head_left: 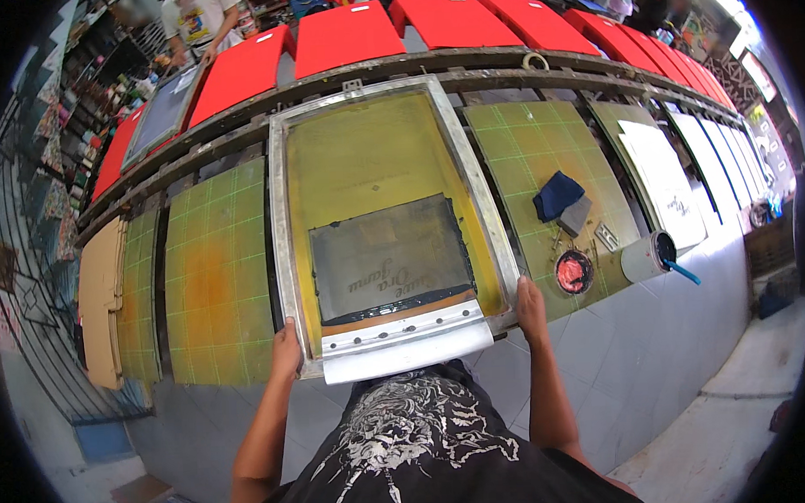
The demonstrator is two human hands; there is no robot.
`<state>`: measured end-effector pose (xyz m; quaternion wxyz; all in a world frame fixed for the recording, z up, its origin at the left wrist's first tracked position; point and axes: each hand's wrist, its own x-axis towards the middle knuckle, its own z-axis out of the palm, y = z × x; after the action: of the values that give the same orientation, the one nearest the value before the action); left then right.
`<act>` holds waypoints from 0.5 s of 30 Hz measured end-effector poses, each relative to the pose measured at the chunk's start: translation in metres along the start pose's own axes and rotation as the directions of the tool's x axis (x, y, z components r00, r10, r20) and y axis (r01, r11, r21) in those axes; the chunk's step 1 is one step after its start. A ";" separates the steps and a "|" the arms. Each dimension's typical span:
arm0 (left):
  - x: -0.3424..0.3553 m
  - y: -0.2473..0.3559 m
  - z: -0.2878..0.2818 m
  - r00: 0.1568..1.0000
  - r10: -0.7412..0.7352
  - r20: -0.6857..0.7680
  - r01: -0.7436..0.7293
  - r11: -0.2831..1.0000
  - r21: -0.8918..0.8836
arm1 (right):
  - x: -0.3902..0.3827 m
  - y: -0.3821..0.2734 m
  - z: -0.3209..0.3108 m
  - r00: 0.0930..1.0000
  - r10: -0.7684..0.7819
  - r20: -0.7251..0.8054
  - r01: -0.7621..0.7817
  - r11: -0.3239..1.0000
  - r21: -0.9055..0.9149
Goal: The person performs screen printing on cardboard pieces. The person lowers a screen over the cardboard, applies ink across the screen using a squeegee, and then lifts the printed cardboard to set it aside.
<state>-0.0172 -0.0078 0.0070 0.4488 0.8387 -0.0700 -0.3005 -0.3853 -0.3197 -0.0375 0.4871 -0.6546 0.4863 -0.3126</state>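
Note:
My left hand (285,344) grips the lower left side of a metal-framed printing screen (368,146), and my right hand (529,305) grips its lower right side; both have fingers closed round the frame. The yellowish mesh has a grey lower panel bordered in black, with mirrored lettering and dark ink along its bottom. A squeegee with a pale metal holder and brown blade (402,340) lies across the screen's near end, between my hands.
Green gridded boards (217,267) flank the screen. To the right are a blue cloth (556,193), a pink-ink tub (573,270), an ink can (638,259) and white sheets (661,167). Red panels (346,42) line the far rail, where another person (195,19) stands. Cardboard (98,306) lies left.

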 end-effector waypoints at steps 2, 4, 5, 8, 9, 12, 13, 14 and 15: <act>-0.001 0.000 0.004 0.997 0.045 -0.066 -0.040 0.996 0.079 | -0.002 -0.005 0.003 1.000 0.004 -0.004 -0.004 1.000 0.014; 0.007 -0.010 0.011 0.990 0.113 -0.085 -0.102 0.987 0.121 | -0.003 0.000 0.005 1.000 -0.002 -0.017 0.002 1.000 0.009; 0.014 -0.017 0.012 0.984 0.143 -0.106 -0.127 0.980 0.151 | 0.002 0.014 0.004 1.000 -0.013 -0.025 0.013 1.000 -0.001; -0.003 -0.003 0.007 0.984 0.122 -0.131 -0.092 0.973 0.209 | -0.003 -0.003 0.003 1.000 0.014 -0.003 -0.015 0.987 -0.158; -0.003 -0.001 0.009 0.987 0.113 -0.117 -0.077 0.959 0.274 | -0.005 0.001 0.004 1.000 0.004 -0.026 -0.008 0.987 -0.161; 0.004 0.001 0.012 0.992 0.107 -0.067 -0.078 0.937 0.341 | 0.006 0.034 -0.002 0.991 -0.096 -0.091 0.073 0.970 -0.233; 0.004 0.003 0.009 0.991 0.109 -0.078 -0.079 0.944 0.320 | 0.007 0.034 -0.002 0.997 -0.079 -0.025 0.071 0.970 -0.234; -0.001 0.001 0.007 0.991 0.103 -0.082 -0.074 0.951 0.300 | 0.002 0.027 -0.007 0.998 -0.053 0.041 0.061 0.968 -0.243; -0.010 0.009 0.007 0.991 0.101 -0.090 -0.072 0.957 0.281 | -0.001 0.019 -0.013 0.998 0.028 0.052 -0.011 0.954 -0.298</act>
<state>-0.0275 -0.0142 0.0156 0.3425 0.9038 -0.1248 -0.2242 -0.4036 -0.3241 -0.0506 0.3995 -0.7241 0.5204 -0.2124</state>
